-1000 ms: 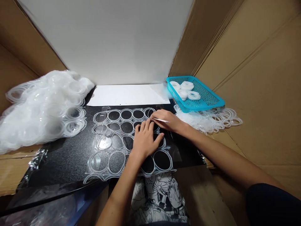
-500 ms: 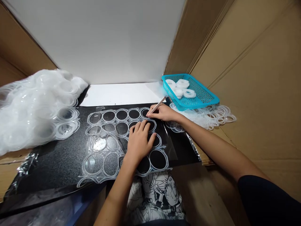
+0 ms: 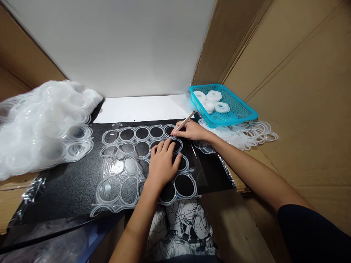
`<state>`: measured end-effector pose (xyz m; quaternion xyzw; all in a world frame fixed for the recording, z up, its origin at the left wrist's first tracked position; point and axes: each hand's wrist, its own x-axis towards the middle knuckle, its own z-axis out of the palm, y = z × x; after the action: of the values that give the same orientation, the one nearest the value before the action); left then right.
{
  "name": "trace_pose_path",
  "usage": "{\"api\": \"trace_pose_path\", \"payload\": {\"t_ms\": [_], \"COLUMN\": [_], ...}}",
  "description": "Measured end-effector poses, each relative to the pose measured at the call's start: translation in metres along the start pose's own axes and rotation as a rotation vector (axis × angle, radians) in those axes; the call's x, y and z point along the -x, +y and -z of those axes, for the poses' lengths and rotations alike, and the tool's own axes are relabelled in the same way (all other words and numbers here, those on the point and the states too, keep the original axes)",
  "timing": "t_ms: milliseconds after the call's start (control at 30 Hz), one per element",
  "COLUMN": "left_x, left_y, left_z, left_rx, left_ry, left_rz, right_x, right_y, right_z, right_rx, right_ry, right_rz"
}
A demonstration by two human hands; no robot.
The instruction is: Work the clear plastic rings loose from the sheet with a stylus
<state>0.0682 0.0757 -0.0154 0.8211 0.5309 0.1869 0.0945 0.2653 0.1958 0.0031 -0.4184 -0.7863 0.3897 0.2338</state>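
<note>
A clear plastic sheet of joined rings (image 3: 128, 160) lies flat on a black board (image 3: 68, 186). My left hand (image 3: 162, 162) presses flat on the sheet's right side, fingers spread over two rings. My right hand (image 3: 192, 130) is shut on a thin pale stick (image 3: 184, 122), held like a pen, its tip touching a ring at the sheet's far right corner. Some rings hold clear discs; others show the black board through them.
A big heap of clear plastic rings (image 3: 41, 124) fills the left. A blue basket (image 3: 236, 113) with white ring stacks sits far right, on loose ring scraps (image 3: 252, 133). White paper (image 3: 142, 109) lies behind the board. Cardboard walls stand on both sides.
My right hand has tipped the stick from lying flat to pointing up and back, its tip on the corner ring. The left hand stays pressed on the sheet. The view shifted slightly.
</note>
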Motion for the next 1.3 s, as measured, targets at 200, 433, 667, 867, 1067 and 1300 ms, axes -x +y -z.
{"api": "trace_pose_path", "payload": {"t_ms": [200, 433, 667, 867, 1067, 1300], "left_x": [-0.001, -0.001, -0.002, -0.003, -0.003, -0.002], "left_y": [0.0, 0.001, 0.002, 0.001, 0.002, 0.005], "left_z": [-0.001, 0.0, 0.001, 0.0, -0.001, 0.001], "left_rx": [0.001, -0.005, -0.02, -0.011, -0.01, -0.014], "left_ry": [-0.002, -0.001, -0.027, -0.019, -0.032, -0.035], "left_rz": [0.0, 0.002, 0.0, 0.002, 0.003, 0.003], "right_x": [0.0, 0.003, 0.019, 0.021, -0.004, -0.1], "right_y": [0.002, -0.007, -0.008, -0.006, -0.022, -0.014], "right_z": [-0.001, -0.002, -0.021, -0.029, -0.018, 0.022], "right_rx": [0.003, 0.181, 0.712, 0.78, 0.846, 0.933], "right_ry": [0.024, -0.002, -0.03, 0.042, 0.051, 0.23], "right_rz": [-0.002, 0.101, 0.392, 0.413, 0.257, -0.001]}}
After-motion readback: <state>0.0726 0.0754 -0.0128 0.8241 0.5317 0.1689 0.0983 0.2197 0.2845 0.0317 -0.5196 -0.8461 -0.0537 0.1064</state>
